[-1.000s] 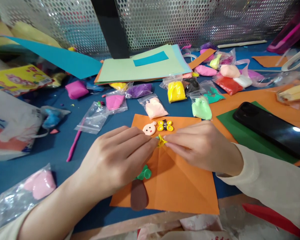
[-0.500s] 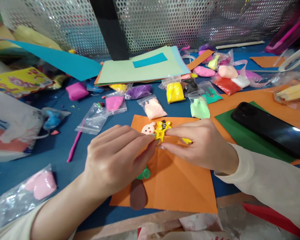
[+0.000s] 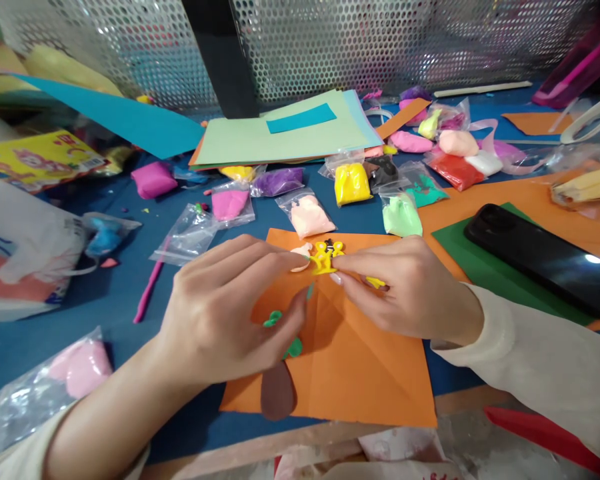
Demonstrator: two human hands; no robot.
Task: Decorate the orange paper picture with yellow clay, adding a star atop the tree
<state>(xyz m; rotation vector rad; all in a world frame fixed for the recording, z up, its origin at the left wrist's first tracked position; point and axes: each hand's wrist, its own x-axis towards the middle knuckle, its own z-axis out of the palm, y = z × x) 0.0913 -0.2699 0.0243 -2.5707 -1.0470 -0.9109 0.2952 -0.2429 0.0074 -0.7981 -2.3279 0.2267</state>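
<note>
Between my hands is a small yellow clay figure piece point(image 3: 323, 265), with a black-and-white striped bit and two yellow loops at its top. My right hand point(image 3: 407, 287) pinches the yellow piece at its right side between thumb and fingertips. My left hand point(image 3: 220, 307) is open, thumb apart from the fingers, its index fingertip close to the left side of the piece; whether it touches cannot be made out. Behind that fingertip shows part of a pale clay face point(image 3: 300, 257). Green clay bits point(image 3: 294, 348) and a brown clay oval point(image 3: 278, 392) lie below on an orange sheet point(image 3: 365, 380).
Bagged clay, such as a yellow packet point(image 3: 353, 184) and a light green one point(image 3: 401, 215), lies behind the sheet. A black phone point(image 3: 545, 257) rests at right. A pink stick point(image 3: 149, 290) and a white bag point(image 3: 25, 250) are at left. Stacked paper point(image 3: 280, 147) lies farther back.
My left thumb has dropped away from the index finger, so the pinch has opened. Green bits now show more. The yellow piece has changed shape slightly, and my right hand still pinches it.
</note>
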